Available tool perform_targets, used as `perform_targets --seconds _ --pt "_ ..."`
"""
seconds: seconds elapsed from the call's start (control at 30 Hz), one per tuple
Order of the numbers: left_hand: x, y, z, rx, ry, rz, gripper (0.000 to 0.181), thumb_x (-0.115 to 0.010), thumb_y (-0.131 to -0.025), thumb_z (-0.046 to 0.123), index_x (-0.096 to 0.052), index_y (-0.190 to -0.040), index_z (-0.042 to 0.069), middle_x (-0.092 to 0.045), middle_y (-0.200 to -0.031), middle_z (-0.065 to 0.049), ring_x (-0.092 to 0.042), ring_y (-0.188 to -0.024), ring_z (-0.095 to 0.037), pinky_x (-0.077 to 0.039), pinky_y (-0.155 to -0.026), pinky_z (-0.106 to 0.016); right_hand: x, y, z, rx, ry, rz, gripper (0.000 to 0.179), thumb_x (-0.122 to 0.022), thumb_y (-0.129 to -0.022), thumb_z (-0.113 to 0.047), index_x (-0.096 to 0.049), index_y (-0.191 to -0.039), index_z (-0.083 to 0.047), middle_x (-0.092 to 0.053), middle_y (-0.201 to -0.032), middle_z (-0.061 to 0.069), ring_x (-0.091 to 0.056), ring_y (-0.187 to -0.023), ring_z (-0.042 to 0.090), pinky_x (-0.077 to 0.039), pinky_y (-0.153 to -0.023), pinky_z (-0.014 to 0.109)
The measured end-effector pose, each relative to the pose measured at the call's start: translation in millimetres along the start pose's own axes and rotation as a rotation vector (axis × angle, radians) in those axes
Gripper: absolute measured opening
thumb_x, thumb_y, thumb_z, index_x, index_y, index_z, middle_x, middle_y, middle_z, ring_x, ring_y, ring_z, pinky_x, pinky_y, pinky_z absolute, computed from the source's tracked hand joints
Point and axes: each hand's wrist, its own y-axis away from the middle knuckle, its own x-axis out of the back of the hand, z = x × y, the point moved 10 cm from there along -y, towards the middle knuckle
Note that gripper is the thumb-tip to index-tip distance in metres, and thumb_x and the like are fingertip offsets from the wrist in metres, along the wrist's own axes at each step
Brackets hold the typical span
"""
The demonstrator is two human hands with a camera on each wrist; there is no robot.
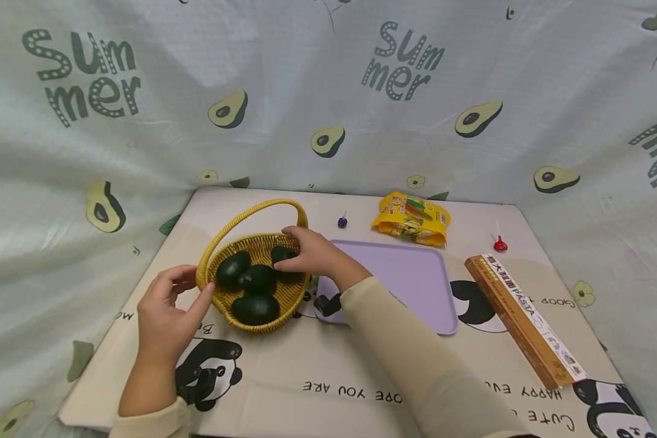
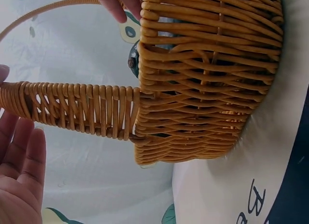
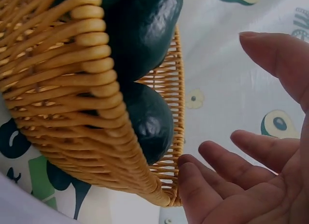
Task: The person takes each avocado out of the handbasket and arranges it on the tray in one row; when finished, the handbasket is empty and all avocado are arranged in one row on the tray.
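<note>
A yellow woven basket (image 1: 276,326) with a tall arched handle holds several dark green avocados (image 1: 255,310). My left hand (image 1: 170,316) is at the left foot of the handle (image 2: 82,108), the thumb on one side and the fingers on the other. Over the basket's right rim reaches my right hand (image 1: 314,255), beside the rightmost avocado (image 1: 282,254) and partly covering it. In the right wrist view, its thumb and fingers are spread apart, with nothing gripped; the fingertips are close to the rim and an avocado (image 3: 150,122).
Right of the basket lies a lilac tray (image 1: 410,280), partly under my right sleeve. Behind it are a yellow snack bag (image 1: 413,219) and a purple lollipop (image 1: 342,221). A red lollipop (image 1: 500,244) and a long pasta box (image 1: 525,322) lie at the right.
</note>
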Motion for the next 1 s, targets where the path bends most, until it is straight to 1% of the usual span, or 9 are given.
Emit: perform_targets --seconds 0.2,0.3,0.53,0.63,0.77,0.9,1.0 --pt "0.0 3.8 -0.8 0.0 0.013 -0.001 0.049 -0.084 -0.073 -0.015 -0.064 -0.117 -0.007 -0.068 -0.109 -0.017 -0.057 -0.104 0.009 -0.046 -0.096 -0.002 -3.0 -6.7 -1.0 -0.013 -0.006 -0.032 0.084 -0.08 -0.088 -0.037 -0.039 -0.156 -0.011 -0.049 -0.156 0.012 -0.048 -0.142 0.027 -0.046 -0.117 0.044" --pt "-0.6 5.2 -2.3 0.014 0.001 -0.007 0.049 -0.084 -0.074 -0.013 -0.064 -0.118 -0.007 -0.068 -0.11 -0.017 -0.057 -0.105 0.008 -0.046 -0.097 -0.002 -4.5 -9.0 -0.3 -0.024 -0.008 -0.046 0.083 -0.08 -0.088 -0.035 -0.04 -0.156 -0.008 -0.051 -0.154 0.014 -0.05 -0.14 0.028 -0.047 -0.116 0.044" --pt "-1.5 6.3 -6.0 0.046 -0.031 -0.036 0.048 -0.083 -0.076 -0.012 -0.062 -0.119 -0.007 -0.067 -0.112 -0.017 -0.056 -0.106 0.009 -0.046 -0.098 -0.003 -9.6 -18.0 -1.0 -0.028 0.033 -0.076 0.08 -0.08 -0.088 -0.032 -0.043 -0.154 -0.006 -0.053 -0.151 0.015 -0.054 -0.137 0.028 -0.051 -0.112 0.042" --pt "-1.1 6.6 -6.5 0.054 -0.042 -0.041 0.049 -0.084 -0.075 -0.012 -0.063 -0.119 -0.006 -0.066 -0.112 -0.018 -0.055 -0.106 0.011 -0.046 -0.098 -0.002 -12.9 -22.5 -0.8 -0.049 0.009 -0.091 0.079 -0.081 -0.086 -0.032 -0.045 -0.152 -0.006 -0.055 -0.149 0.015 -0.057 -0.133 0.027 -0.054 -0.109 0.041" --pt "-0.5 7.4 -6.8 0.06 -0.055 -0.046 0.049 -0.084 -0.075 -0.011 -0.063 -0.118 -0.004 -0.066 -0.112 -0.018 -0.055 -0.106 0.013 -0.045 -0.097 -0.002 -18.2 -25.6 0.2 -0.098 -0.008 -0.125 0.079 -0.083 -0.086 -0.03 -0.046 -0.152 -0.008 -0.055 -0.148 0.015 -0.059 -0.13 0.027 -0.057 -0.105 0.042" --pt "-1.0 7.2 -6.3 0.057 -0.055 -0.048 0.05 -0.085 -0.074 -0.012 -0.063 -0.119 -0.004 -0.066 -0.112 -0.018 -0.055 -0.106 0.014 -0.045 -0.097 -0.002 -20.1 -27.0 1.9 -0.146 0.011 -0.15 0.076 -0.082 -0.087 -0.023 -0.046 -0.153 -0.012 -0.056 -0.149 0.013 -0.058 -0.13 0.026 -0.056 -0.105 0.043" --pt "-2.3 6.3 -5.4 0.051 -0.053 -0.048 0.05 -0.084 -0.074 -0.013 -0.063 -0.119 -0.004 -0.066 -0.112 -0.018 -0.055 -0.106 0.013 -0.045 -0.098 -0.002 -18.0 -28.8 3.8 -0.179 0.06 -0.158 0.074 -0.081 -0.087 -0.021 -0.047 -0.153 -0.014 -0.055 -0.149 0.009 -0.058 -0.129 0.025 -0.057 -0.103 0.043"
